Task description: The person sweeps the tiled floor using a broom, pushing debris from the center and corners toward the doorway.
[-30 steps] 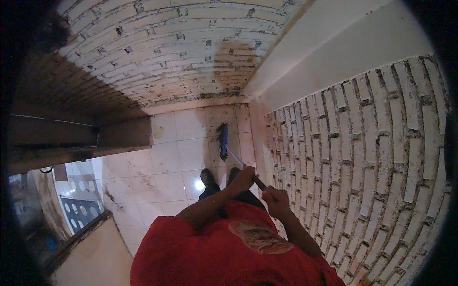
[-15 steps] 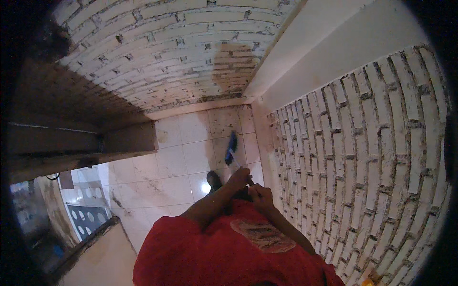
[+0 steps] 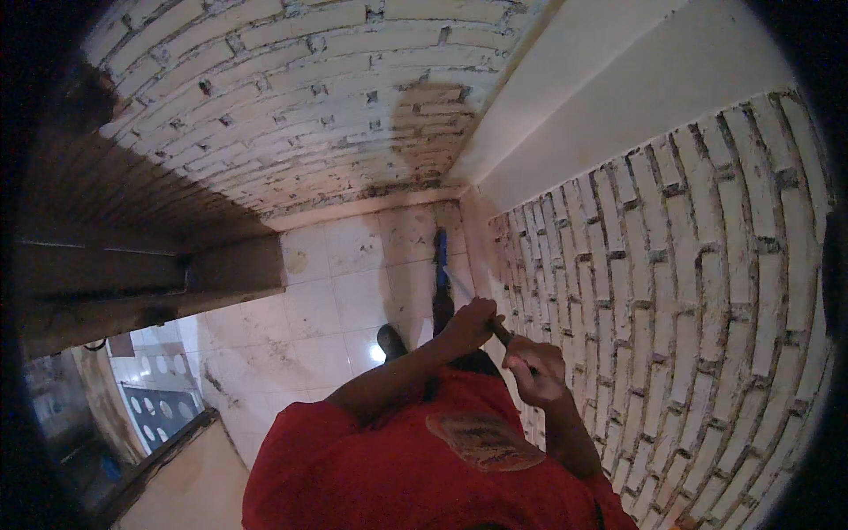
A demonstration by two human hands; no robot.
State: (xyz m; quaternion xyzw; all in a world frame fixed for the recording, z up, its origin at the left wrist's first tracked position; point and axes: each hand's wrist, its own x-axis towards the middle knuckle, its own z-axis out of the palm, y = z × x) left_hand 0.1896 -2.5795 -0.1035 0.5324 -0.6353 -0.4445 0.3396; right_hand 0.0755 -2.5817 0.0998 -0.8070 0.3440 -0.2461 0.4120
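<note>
A broom with a blue head [image 3: 442, 250] stands tilted, its head low at the tiled floor near the far right corner. Its pale shaft [image 3: 458, 287] runs back up to my hands, and a darker length shows between them. My left hand [image 3: 474, 323] is closed round the shaft, lower down and nearer the head. Farther up and to the right, my right hand [image 3: 535, 369] wraps round the upper end of the handle. My dark shoes [image 3: 389, 340] are on the tiles just behind the broom head.
A white-painted brick wall [image 3: 654, 283] rises close on my right; another brick wall [image 3: 318, 97] stands ahead. Dark shelving [image 3: 150, 269] juts out on the left. Beyond it lies a panel with round pale shapes [image 3: 161, 408]. Dark dirt marks [image 3: 256, 358] spot the tiled floor.
The broom head has shifted slightly right, toward the side wall. Both my hands have moved right, the right one farther, so they are wider apart on the handle. My right shoe has come into view.
</note>
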